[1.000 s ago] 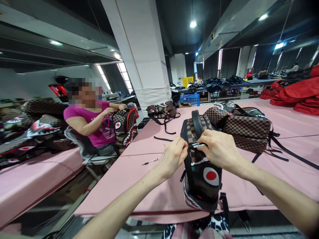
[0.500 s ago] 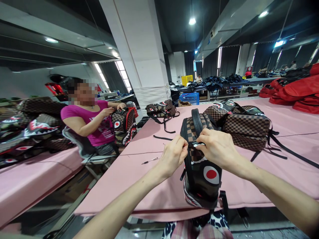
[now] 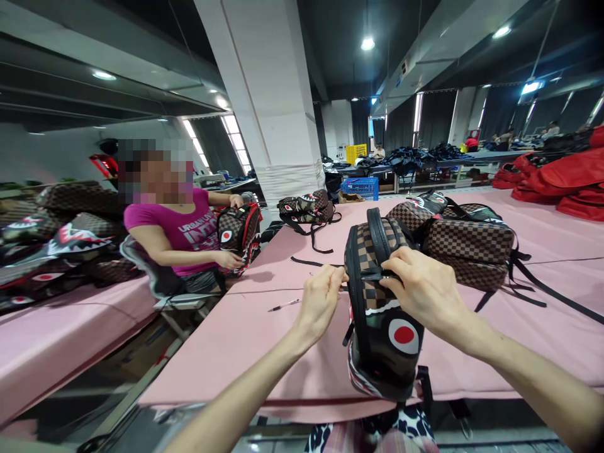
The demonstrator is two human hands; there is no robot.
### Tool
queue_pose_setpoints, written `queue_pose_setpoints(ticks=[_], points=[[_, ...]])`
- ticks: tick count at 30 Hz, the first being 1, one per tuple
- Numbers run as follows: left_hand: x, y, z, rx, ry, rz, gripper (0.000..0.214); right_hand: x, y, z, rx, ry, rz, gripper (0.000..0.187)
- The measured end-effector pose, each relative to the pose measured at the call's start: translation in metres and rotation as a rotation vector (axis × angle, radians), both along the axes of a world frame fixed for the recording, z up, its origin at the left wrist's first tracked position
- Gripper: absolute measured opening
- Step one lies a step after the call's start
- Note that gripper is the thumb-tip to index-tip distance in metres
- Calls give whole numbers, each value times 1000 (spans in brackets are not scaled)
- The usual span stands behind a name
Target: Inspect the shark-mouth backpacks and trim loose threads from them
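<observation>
A checkered backpack [image 3: 377, 343] with a red-and-white eye and a shark-tooth print stands upright at the table's near edge, its black carry handle [image 3: 377, 234] on top. My right hand [image 3: 422, 289] is closed in a pinch at a dark zipper [image 3: 372, 275] that crosses its checkered upper part; a small glint shows at the fingertips. My left hand [image 3: 321, 299] is closed too, thumb against fingers, at the bag's left edge level with that zipper. Whatever lies in the left fingertips is too small to make out.
More checkered backpacks [image 3: 467, 251] with trailing straps lie behind to the right, and another bag [image 3: 306, 207] farther back. A pen [image 3: 284, 305] rests on the pink table [image 3: 226, 358]. A seated co-worker [image 3: 174, 233] handles a similar backpack at left. Red bags [image 3: 557, 176] are heaped far right.
My left hand has shifted slightly left and down, away from my right, widening the space between them. The eye side of the backpack has turned slightly right. The co-worker's hand has lowered.
</observation>
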State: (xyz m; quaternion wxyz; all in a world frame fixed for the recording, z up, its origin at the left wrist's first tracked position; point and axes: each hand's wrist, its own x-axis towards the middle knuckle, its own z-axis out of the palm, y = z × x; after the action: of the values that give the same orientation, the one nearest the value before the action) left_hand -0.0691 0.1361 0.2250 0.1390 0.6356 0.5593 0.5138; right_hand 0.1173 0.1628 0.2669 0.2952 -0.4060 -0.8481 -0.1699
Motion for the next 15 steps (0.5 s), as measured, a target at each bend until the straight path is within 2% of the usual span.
queue_pose_setpoints(ticks=[5, 10, 12, 15], points=[[2, 3, -12, -43, -96, 1, 29, -4, -5, -4, 59, -33, -26, 8], [11, -2, -10, -69, -190, -63, 31, -5, -23, 1, 67, -67, -57, 7], [13, -8, -9, -80, -183, -45, 33, 0, -31, 4, 35, -97, -17, 6], [0, -8, -15, -85, -97, -6, 34, 14, -30, 6, -113, -46, 103, 8]])
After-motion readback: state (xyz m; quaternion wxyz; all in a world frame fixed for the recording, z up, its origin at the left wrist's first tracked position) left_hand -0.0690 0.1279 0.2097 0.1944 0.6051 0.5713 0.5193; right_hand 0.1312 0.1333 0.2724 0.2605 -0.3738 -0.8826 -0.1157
